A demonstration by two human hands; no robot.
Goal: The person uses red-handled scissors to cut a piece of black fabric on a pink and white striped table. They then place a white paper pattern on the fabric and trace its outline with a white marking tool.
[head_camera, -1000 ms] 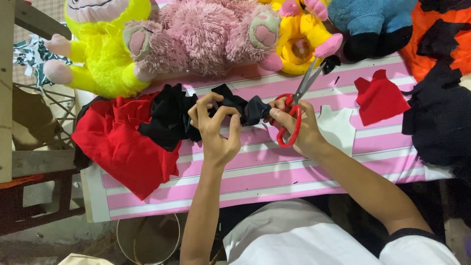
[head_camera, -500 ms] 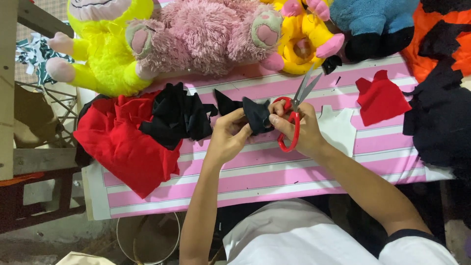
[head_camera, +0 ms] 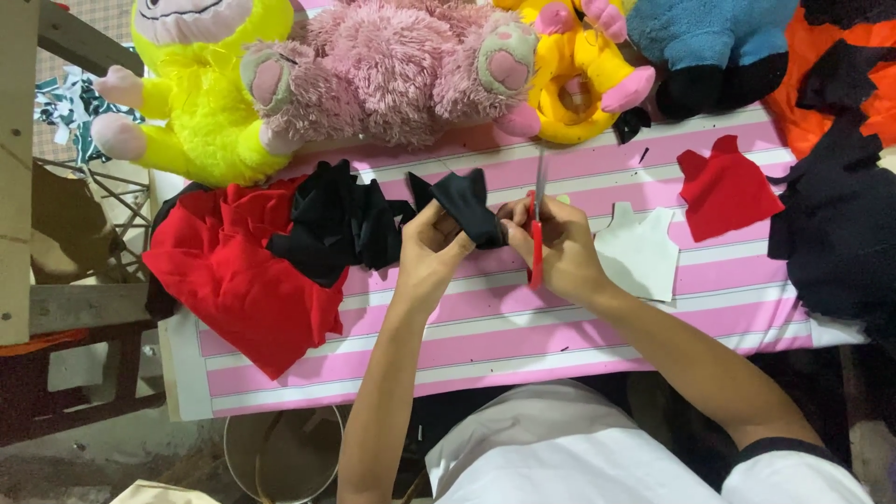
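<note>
Left hand [head_camera: 431,250] pinching black fabric [head_camera: 469,207], right hand [head_camera: 558,250] gripping red-handled scissors [head_camera: 537,233] (blades pointing away, upright)

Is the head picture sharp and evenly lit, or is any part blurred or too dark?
Head view: light is even and soft on the striped table, with no glare; the plush toys are sharp; the right hand with the scissors and the left hand on the black cloth look slightly soft; the floor below is dim.
</note>
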